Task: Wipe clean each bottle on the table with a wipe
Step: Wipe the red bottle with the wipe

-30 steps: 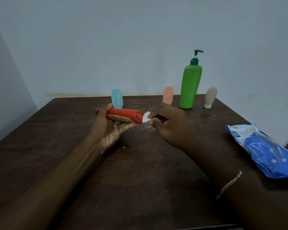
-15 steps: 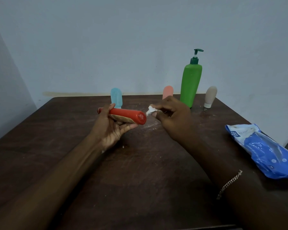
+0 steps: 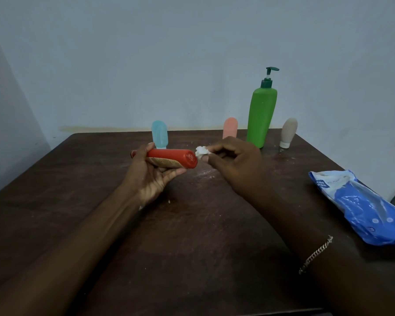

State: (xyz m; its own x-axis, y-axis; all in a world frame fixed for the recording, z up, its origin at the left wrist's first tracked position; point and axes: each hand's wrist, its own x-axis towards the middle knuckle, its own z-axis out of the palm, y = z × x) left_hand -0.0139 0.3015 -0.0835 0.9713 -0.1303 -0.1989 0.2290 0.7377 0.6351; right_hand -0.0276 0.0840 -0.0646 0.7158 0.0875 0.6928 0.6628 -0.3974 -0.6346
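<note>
"red plastic bottle (image 3: 171,157), long and round with a tan label, lies level in the left hand (image 3: 153,179) above the dark wooden table (image 3: 192,247). the fingers curl under it and the thumb is over the top."

"and the right hand (image 3: 235,165)?"

"it pinches a small crumpled white wipe (image 3: 202,152) at its fingertips. the wad has just come off the bottle's flat end, where it pressed a second ago, and now sits just beside that end. i cannot tell if it touches."

"so the end is done?"

"my guess is the end has had its rub, and the wad is being shifted for another pass or for the side. the bottle has hardly moved in the grip."

"what remains?"

"four bottles stand upright along the far edge, none in hand: a pale blue squeeze tube (image 3: 159,134), a salmon pink tube (image 3: 230,127), a tall green pump bottle (image 3: 261,117) and a beige tube (image 3: 289,133) on its white cap. whether any is already wiped i cannot say. the blue wipe packet (image 3: 360,208) lies at the right, well apart, should a fresh sheet be wanted."
</note>
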